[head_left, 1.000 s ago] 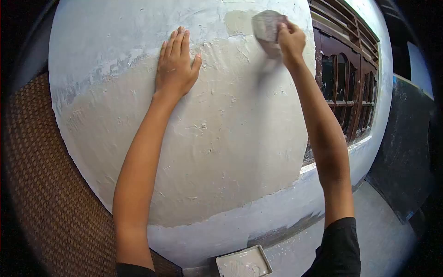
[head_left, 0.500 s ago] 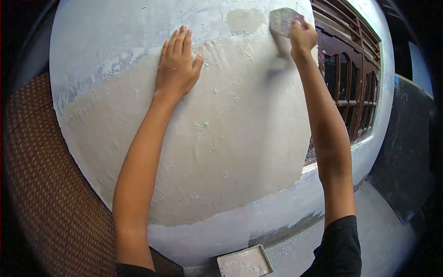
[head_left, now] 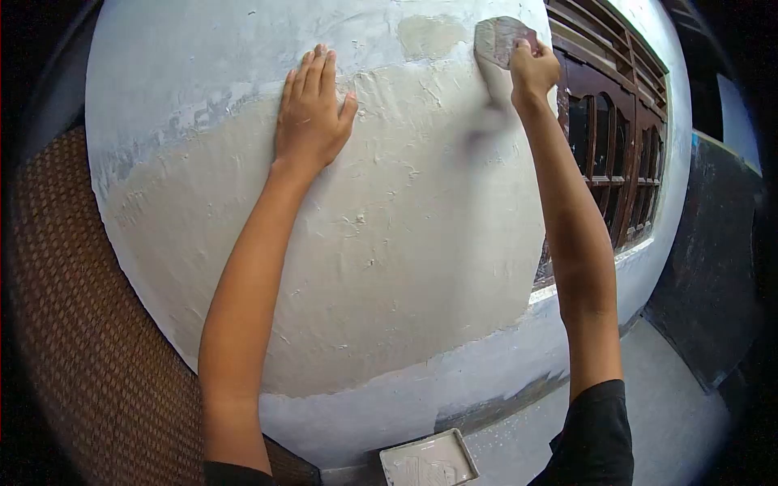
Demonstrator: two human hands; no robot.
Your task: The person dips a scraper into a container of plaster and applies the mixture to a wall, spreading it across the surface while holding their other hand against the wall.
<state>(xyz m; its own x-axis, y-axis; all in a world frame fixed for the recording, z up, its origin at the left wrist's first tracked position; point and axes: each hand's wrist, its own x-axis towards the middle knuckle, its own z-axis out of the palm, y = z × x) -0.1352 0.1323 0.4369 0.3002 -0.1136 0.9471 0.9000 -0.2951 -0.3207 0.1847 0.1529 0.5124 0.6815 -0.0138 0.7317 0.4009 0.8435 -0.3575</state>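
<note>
Right hand (head_left: 535,71) clamped on grey-smeared flat scraper (head_left: 495,40); left hand (head_left: 312,117) open

Left: palm flat at white wall (head_left: 178,61), over upper edge of smooth beige coat (head_left: 405,251); fingers up, thumb apart. Forearm slants up and inward.
Right: thumb over scraper's near face. Arm raised, reaching up and leftward. Scraper at wall's upper right, near brown wooden window (head_left: 626,121); blade contact unclear.

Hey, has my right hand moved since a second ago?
Yes. Your right hand has shifted to the right, closer to the fixed window, whose left edge it now slightly overlaps in view.
</note>
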